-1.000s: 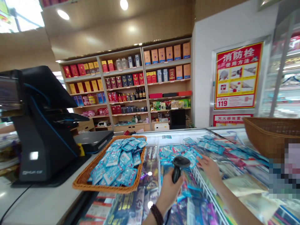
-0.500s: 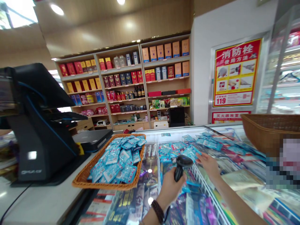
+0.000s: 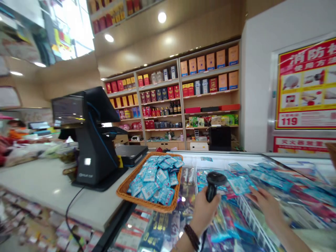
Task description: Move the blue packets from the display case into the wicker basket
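My left hand [image 3: 206,210], with a dark braided bracelet at the wrist, is wrapped round the handle of a black barcode scanner [image 3: 215,179] above the glass-topped freezer. To its right, my right hand [image 3: 265,203] pinches the edge of a blue packet [image 3: 239,184], just right of the scanner head. More blue packets [image 3: 270,178] lie spread on the glass beyond my right hand. A wicker basket [image 3: 122,192] heaped with blue packets stands left of my left hand.
A black register [image 3: 98,150] stands on the white counter [image 3: 39,178] at the left, its cable hanging over the front edge. Shelves [image 3: 160,98] of boxes and bottles line the back. A red and yellow poster [image 3: 307,87] hangs on the right wall.
The view has turned left, so the register, basket and shelves sit further right and more counter shows. The scanner and the pinched packet remain in my hands.
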### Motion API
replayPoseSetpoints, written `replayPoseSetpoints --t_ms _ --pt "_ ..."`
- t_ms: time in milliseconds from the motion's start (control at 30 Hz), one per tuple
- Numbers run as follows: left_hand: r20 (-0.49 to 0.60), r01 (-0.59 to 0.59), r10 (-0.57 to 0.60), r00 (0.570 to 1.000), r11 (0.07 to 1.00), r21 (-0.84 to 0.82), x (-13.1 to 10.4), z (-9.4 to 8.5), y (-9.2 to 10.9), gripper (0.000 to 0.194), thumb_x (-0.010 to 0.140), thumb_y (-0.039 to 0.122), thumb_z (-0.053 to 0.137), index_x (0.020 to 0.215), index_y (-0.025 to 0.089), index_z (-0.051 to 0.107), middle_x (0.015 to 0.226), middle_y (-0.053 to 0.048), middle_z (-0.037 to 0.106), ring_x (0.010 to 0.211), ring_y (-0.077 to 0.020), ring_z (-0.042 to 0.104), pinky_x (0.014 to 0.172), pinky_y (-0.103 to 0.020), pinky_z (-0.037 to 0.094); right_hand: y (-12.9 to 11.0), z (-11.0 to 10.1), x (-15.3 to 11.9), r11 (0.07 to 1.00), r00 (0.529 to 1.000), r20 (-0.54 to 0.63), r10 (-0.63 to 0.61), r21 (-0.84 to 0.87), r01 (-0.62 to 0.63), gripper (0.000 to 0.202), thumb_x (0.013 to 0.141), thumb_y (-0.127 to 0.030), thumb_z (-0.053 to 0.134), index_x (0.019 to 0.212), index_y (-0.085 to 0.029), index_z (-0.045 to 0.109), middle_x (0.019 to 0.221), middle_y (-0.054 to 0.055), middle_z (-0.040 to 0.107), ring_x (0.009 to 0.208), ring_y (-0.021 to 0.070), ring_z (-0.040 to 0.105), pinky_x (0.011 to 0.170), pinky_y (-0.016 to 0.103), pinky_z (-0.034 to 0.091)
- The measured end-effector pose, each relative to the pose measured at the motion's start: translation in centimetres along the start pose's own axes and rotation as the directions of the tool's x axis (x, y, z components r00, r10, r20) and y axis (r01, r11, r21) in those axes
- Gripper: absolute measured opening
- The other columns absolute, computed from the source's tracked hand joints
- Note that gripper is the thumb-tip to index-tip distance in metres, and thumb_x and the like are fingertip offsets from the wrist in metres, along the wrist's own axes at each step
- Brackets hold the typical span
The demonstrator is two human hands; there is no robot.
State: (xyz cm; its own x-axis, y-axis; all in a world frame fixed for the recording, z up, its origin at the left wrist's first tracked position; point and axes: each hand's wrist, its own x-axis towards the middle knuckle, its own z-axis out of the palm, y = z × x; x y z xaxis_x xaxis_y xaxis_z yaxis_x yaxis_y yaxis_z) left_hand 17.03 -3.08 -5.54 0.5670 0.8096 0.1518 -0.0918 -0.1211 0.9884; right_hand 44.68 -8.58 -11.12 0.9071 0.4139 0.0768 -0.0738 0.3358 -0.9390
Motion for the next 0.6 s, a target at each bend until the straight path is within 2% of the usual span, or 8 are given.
replayPoseSetpoints --t_ms 67,133,267,333,367,433,500,600 --pt "-0.068 -0.033 0.032 0.997 0.999 -0.015 0.4 -1.6 1.0 0.055 0.096 0.071 0.099 0.095 0.029 0.063 0.058 0.01 0.051 0.048 -0.0148 0.05 0.051 -0.028 0.039 0.3 1.5 -0.5 0.996 0.997 0.03 0.077 0.042 -0.078 0.057 0.04 -0.051 0.103 0.085 -0.036 0.072 0.079 0.006 0.085 0.066 0.0365 0.087 0.065 0.049 0.079" --pt "-0.132 -0.078 0.075 0.988 0.997 -0.021 0.6 -3.9 2.2 0.059 0.094 0.075 0.1 0.096 0.029 0.065 0.058 0.01 0.053 0.048 -0.0146 0.051 0.051 -0.027 0.039 0.0 3.6 -1.5 0.991 0.987 0.115 0.113 0.052 -0.119 0.055 0.041 -0.048 0.104 0.085 -0.036 0.074 0.079 0.005 0.087 0.065 0.035 0.088 0.06 0.044 0.077" --pt "-0.272 -0.157 0.155 0.95 0.987 0.012 -0.2 -9.8 4.8 0.063 0.092 0.08 0.102 0.096 0.027 0.067 0.059 0.01 0.056 0.047 -0.013 0.051 0.05 -0.025 0.042 -1.7 9.8 -4.6 0.988 0.943 0.3 0.143 0.018 -0.156 0.05 0.047 -0.049 0.106 0.085 -0.033 0.078 0.083 0.005 0.092 0.077 0.0388 0.095 0.063 0.04 0.079" --pt "-0.344 -0.164 0.168 0.924 0.986 0.041 -1.0 -13.1 6.0 0.065 0.092 0.082 0.102 0.091 0.028 0.064 0.059 0.01 0.056 0.046 -0.0127 0.051 0.049 -0.025 0.041 -2.6 13.9 -6.5 0.988 0.891 0.431 0.146 -0.01 -0.157 0.046 0.05 -0.047 0.109 0.082 -0.033 0.078 0.083 0.005 0.092 0.084 0.0425 0.097 0.069 0.044 0.082" --pt "-0.37 -0.154 0.164 0.915 0.987 0.056 -1.5 -14.6 6.5 0.066 0.092 0.082 0.102 0.088 0.029 0.063 0.057 0.01 0.054 0.046 -0.0132 0.052 0.05 -0.025 0.041 -3.0 16.1 -7.4 0.987 0.848 0.509 0.146 -0.017 -0.16 0.044 0.052 -0.044 0.11 0.081 -0.032 0.079 0.083 0.006 0.093 0.086 0.0433 0.098 0.073 0.046 0.084" --pt "-0.452 -0.134 0.152 0.879 0.988 0.073 -2.5 -17.5 7.3 0.069 0.089 0.081 0.106 0.083 0.03 0.059 0.057 0.011 0.053 0.046 -0.0133 0.052 0.048 -0.025 0.039 -3.2 20.6 -9.4 0.99 0.795 0.595 0.119 -0.009 -0.142 0.038 0.056 -0.041 0.111 0.079 -0.03 0.082 0.082 0.008 0.092 0.086 0.0412 0.098 0.078 0.045 0.085" --pt "-0.525 -0.121 0.156 0.837 0.988 0.1 -3.6 -19.9 7.9 0.066 0.09 0.074 0.107 0.083 0.029 0.06 0.059 0.01 0.056 0.047 -0.0133 0.054 0.049 -0.025 0.039 -2.9 24.9 -11.3 0.994 0.724 0.685 0.082 -0.003 -0.109 0.032 0.061 -0.037 0.11 0.077 -0.029 0.084 0.083 0.01 0.092 0.087 0.0391 0.098 0.087 0.045 0.086" --pt "-0.617 -0.071 0.139 0.774 0.988 0.134 -5.0 -22.6 8.3 0.061 0.092 0.066 0.107 0.08 0.029 0.06 0.057 0.01 0.055 0.045 -0.0126 0.053 0.048 -0.024 0.037 -1.7 30.2 -13.5 1.0 0.651 0.759 0.001 -0.019 0.02 0.025 0.072 -0.041 0.105 0.082 -0.032 0.084 0.083 0.009 0.092 0.095 0.0409 0.099 0.097 0.055 0.086"
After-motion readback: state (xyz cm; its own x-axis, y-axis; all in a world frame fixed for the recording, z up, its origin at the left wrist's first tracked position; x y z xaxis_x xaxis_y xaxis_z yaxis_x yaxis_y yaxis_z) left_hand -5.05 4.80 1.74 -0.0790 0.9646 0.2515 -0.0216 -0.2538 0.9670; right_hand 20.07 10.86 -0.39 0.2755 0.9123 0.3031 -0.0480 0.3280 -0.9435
